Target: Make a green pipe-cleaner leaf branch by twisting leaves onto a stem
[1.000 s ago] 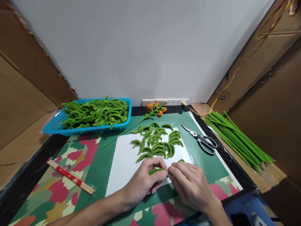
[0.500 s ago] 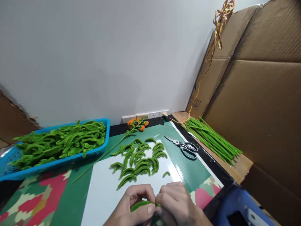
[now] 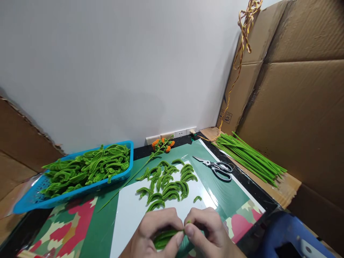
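Note:
Low in the head view, my left hand (image 3: 158, 233) is closed around a folded green pipe-cleaner leaf (image 3: 165, 238). My right hand (image 3: 205, 231) pinches the tip of that same leaf between thumb and forefinger, right beside the left thumb. Just beyond my hands, several curved green fuzzy leaves (image 3: 172, 190) lie in rows on a white sheet (image 3: 126, 218). A single small curved piece (image 3: 197, 198) sits apart to their right. Part of the held leaf is hidden by my fingers.
A blue basket (image 3: 131, 157) heaped with green fuzzy leaves stands at left. An orange-flowered stem (image 3: 161, 145) lies behind the sheet. Scissors (image 3: 217, 168) rest to the right, and green pipe-cleaner stems (image 3: 249, 159) lie on cardboard by the box wall (image 3: 301, 107).
The view has shifted, so the table things appear farther right. My right fingers have turned from a curled grip to a visible thumb-and-forefinger pinch at the leaf's end.

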Motion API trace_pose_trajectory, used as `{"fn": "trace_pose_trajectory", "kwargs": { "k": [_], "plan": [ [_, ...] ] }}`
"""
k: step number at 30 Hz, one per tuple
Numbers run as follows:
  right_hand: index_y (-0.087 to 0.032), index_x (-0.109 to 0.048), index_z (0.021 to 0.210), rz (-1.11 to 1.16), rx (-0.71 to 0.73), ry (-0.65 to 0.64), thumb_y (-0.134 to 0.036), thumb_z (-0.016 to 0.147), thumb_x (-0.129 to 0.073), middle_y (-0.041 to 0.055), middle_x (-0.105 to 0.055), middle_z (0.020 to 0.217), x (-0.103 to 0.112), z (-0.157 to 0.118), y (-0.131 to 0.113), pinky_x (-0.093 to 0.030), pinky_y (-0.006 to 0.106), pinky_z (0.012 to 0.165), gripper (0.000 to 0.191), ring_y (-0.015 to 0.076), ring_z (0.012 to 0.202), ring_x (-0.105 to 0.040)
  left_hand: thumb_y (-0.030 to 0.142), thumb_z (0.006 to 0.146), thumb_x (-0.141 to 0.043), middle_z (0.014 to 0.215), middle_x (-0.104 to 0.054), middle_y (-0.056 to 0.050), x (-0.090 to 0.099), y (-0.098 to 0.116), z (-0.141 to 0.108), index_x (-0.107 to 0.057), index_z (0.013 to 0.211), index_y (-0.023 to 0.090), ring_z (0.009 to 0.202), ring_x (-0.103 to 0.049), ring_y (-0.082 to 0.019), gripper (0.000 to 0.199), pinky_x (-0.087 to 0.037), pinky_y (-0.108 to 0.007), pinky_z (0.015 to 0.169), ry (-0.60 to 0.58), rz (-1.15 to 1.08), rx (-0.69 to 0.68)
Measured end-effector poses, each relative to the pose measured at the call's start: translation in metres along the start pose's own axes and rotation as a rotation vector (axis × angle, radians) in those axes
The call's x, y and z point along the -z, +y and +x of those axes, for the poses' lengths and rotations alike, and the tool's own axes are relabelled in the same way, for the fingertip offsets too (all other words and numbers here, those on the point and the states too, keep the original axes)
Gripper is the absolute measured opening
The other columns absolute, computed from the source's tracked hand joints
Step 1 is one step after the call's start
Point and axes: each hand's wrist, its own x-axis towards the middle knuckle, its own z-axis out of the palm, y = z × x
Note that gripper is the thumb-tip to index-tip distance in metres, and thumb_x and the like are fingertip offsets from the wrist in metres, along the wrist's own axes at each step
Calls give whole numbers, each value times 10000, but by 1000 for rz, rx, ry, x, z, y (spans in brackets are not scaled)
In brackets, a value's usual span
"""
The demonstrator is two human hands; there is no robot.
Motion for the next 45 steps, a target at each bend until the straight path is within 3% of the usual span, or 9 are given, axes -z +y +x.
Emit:
{"fn": "trace_pose_trajectory", "kwargs": {
  "k": [6,14,20,23,27,31,35,39,45],
  "plan": [
    [-228,-553,894,-161,195,4,-386,1195,-340,-39,-577,672,2,8,2,-377,253,593,401,115,562,-557,647,969,-715,488,-513,90,-10,-21,11,-557,1037,223,378,-480,-93,457,-331,-139,378,-201,-581,330],
    [-235,-502,850,-236,398,-26,-309,1196,-263,-18,-543,652,9,16,14,-271,305,536,427,141,520,-447,743,888,-757,465,-468,119,-21,-18,16,-524,1058,235,364,-419,-81,585,-257,-137,356,-182,-546,411],
    [-226,-523,788,-123,220,43,-371,1188,-361,-52,-529,590,4,4,9,-353,242,569,456,97,513,-480,646,959,-735,571,-421,100,-17,-6,6,-612,1009,211,480,-423,-81,455,-278,-189,481,-112,-354,331],
    [-216,-597,765,-43,93,67,-454,1159,-453,-47,-574,581,-1,-3,11,-368,228,591,482,96,558,-517,559,1003,-709,687,-517,40,-15,0,4,-663,914,196,643,-530,-123,377,-410,-214,610,-26,-133,186],
    [-200,-567,672,269,-289,-2,-565,1083,-574,-63,-415,543,-14,-9,11,-277,242,507,550,86,509,-360,274,1088,-566,755,-595,-12,-12,3,9,-701,915,190,687,-558,-139,235,-434,-235,635,12,263,-246],
    [-227,-503,740,754,-713,25,-807,898,-694,-106,-348,524,-27,-8,6,-194,221,448,630,65,459,-266,111,1063,-498,665,-612,-35,1,2,16,-730,1022,163,533,-493,-161,242,-349,-308,482,-66,768,-790],
    [-239,-462,729,900,-819,-70,-858,805,-746,-128,-328,509,-26,-3,6,-149,215,420,686,39,418,-190,114,1066,-438,860,-766,-154,11,2,19,-745,1175,100,603,-614,-235,327,-450,-363,501,-188,1105,-979],
    [-234,-428,709,593,-606,-16,-677,1049,-569,-87,-360,561,-18,-4,9,-214,242,474,576,75,490,-292,132,1096,-409,756,-698,-81,5,3,20,-709,1082,144,607,-599,-199,300,-459,-313,553,-126,881,-681],
    [-212,-576,1055,-113,144,41,-187,1083,-491,-42,-495,719,0,-8,13,-338,272,544,93,125,559,-491,441,1108,-561,915,-720,-25,-6,11,15,-724,1127,210,666,-631,-137,283,-498,-217,607,-78,167,125]
  ]
}}
